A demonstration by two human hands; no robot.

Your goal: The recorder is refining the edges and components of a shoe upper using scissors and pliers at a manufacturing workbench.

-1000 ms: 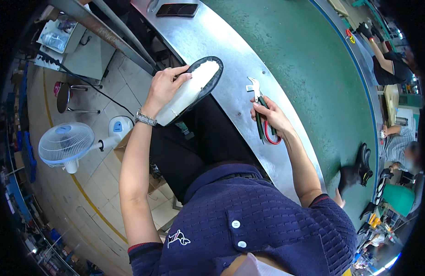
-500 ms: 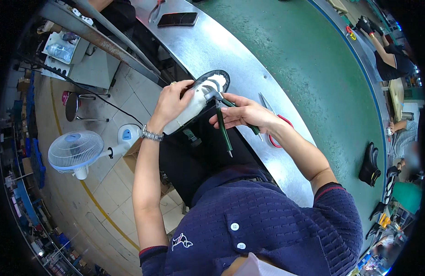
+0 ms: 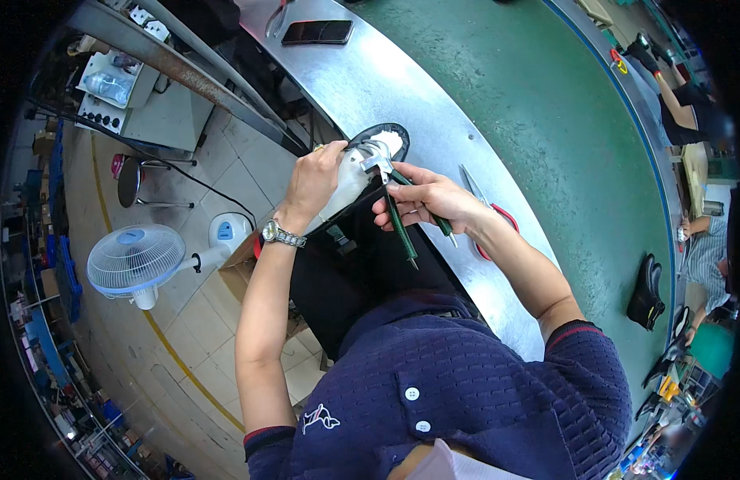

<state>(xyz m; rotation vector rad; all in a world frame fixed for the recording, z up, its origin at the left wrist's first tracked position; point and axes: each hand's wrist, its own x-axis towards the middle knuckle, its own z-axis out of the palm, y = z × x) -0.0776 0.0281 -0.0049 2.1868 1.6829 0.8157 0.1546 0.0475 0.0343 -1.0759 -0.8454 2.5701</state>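
Observation:
A black shoe with a white underside [image 3: 350,182] rests sole-up near the bench edge, above my lap. My left hand [image 3: 314,182], with a watch on its wrist, wraps round the shoe's far-left side; its fingertips are partly hidden. In my right hand [image 3: 435,196] is a pair of green-handled pincers [image 3: 400,228], the handles spread apart. Its silver head touches the shoe near the rounded end. Whether the jaws grip the shoe's edge, I cannot tell. Scissors with red handles [image 3: 507,218] lie on the bench beside my right wrist.
The curved metal bench [image 3: 418,88] carries a black phone [image 3: 318,32] and another hand tool [image 3: 275,18] at its far end. Beyond is a green surface [image 3: 546,152] with a black shoe [image 3: 646,292]. A white-blue fan [image 3: 136,258] stands at left. Other people are at far right.
My left hand has turned at the wrist, so the watch face now shows. The pincers' head has tilted a little on the shoe. The whole view has shifted slightly.

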